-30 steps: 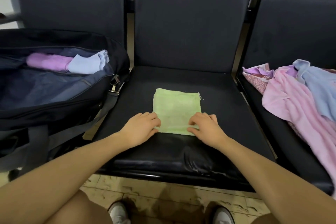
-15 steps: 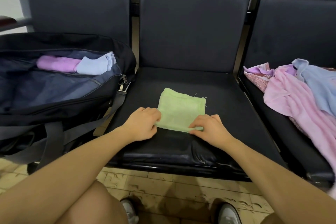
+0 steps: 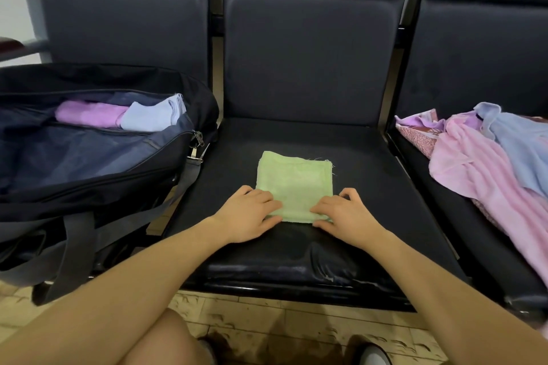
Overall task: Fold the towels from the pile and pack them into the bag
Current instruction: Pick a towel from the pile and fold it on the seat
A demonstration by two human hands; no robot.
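Observation:
A folded light green towel lies flat on the middle black seat. My left hand is at its near left corner, fingers on top and thumb along the near edge, pinching it. At the near right corner my right hand pinches the towel the same way. An open dark bag sits on the left seat, with a folded purple towel and a folded pale blue towel inside. The pile of unfolded towels, pink and blue, lies on the right seat.
Three dark padded seats stand in a row with upright backrests. The bag's straps hang over the left seat's front edge. Tiled floor and my shoes show below.
Both hands have stayed at the green towel's near corners and closed their fingers and thumbs on its near edge. The view has shifted slightly.

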